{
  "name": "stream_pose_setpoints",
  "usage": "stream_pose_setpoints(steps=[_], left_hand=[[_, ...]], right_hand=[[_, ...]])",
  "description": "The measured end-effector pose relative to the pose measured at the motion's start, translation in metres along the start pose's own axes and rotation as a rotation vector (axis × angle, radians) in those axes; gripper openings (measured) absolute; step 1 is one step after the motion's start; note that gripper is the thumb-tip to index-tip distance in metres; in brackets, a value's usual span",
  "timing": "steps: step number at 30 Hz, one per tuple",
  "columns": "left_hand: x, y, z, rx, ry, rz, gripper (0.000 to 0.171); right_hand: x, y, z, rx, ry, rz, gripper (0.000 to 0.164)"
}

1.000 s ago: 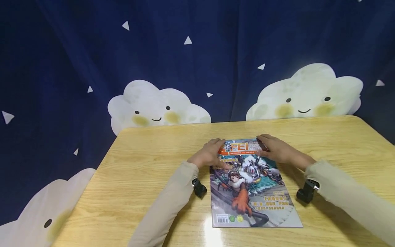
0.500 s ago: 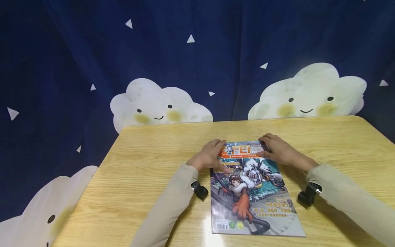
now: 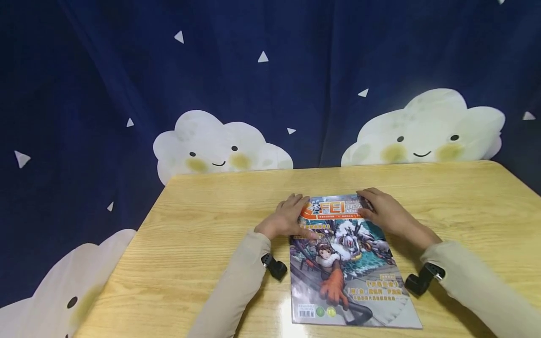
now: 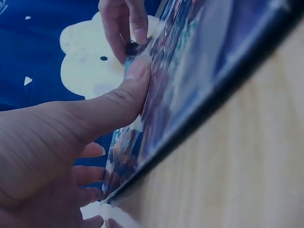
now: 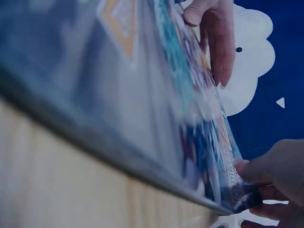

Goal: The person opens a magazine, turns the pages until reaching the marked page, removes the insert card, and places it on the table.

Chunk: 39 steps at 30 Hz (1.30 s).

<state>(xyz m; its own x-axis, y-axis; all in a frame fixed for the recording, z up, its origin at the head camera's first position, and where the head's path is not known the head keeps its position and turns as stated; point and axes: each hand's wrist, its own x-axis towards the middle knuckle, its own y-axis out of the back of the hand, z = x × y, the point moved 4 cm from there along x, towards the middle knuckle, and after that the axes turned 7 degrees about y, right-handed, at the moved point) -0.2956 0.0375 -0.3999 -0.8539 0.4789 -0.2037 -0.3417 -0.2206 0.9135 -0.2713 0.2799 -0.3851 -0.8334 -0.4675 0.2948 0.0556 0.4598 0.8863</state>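
A thick magazine (image 3: 351, 277) with a colourful comic-style cover lies on the wooden table, its orange "FEI" title at the far end. My left hand (image 3: 286, 218) grips its far left corner, the thumb across the cover and the fingers at the edge. At the far right corner, my right hand (image 3: 386, 213) pinches the magazine, thumb on top. In the right wrist view, the fingers of that right hand (image 5: 280, 185) reach past the corner. The left wrist view shows the left thumb (image 4: 114, 107) pressed on the glossy cover.
The light wood table (image 3: 203, 244) extends on both sides of the magazine. Behind it hangs a dark blue curtain (image 3: 220, 70) with white triangles and smiling clouds. Small black cameras (image 3: 274, 266) are strapped to both beige-sleeved wrists.
The magazine has slid a little toward me along the table, with both hands staying at its far corners. The head view has shifted slightly.
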Motion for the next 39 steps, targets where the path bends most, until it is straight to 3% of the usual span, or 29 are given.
stream_pose_setpoints(steps=[7,11,14,18,26,34,37,39], left_hand=[[-0.002,0.002,-0.002,-0.051,-0.031,0.03,0.105],[0.002,0.001,-0.002,-0.06,-0.035,0.026,0.1],[0.006,0.0,0.0,-0.095,-0.035,0.019,0.097],[0.011,0.001,0.002,-0.138,-0.042,0.016,0.095],[0.016,0.006,0.003,-0.228,-0.106,0.088,0.072],[0.017,0.006,0.001,-0.329,-0.049,0.08,0.065],[0.019,0.008,0.0,-0.381,-0.058,0.088,0.057],[0.02,0.01,0.0,-0.423,-0.072,0.087,0.052]], right_hand=[[-0.016,0.004,0.004,0.266,-0.168,0.165,0.07],[-0.028,0.0,0.008,0.416,-0.268,0.147,0.078],[-0.035,-0.005,0.011,0.508,-0.328,0.12,0.07],[-0.039,-0.007,0.011,0.522,-0.377,0.077,0.058],[-0.044,0.003,0.013,0.574,-0.344,0.118,0.053],[-0.041,0.011,0.018,0.991,-0.238,0.21,0.024],[-0.038,0.012,0.019,1.03,-0.216,0.186,0.024],[-0.035,0.012,0.02,1.009,-0.209,0.127,0.033]])
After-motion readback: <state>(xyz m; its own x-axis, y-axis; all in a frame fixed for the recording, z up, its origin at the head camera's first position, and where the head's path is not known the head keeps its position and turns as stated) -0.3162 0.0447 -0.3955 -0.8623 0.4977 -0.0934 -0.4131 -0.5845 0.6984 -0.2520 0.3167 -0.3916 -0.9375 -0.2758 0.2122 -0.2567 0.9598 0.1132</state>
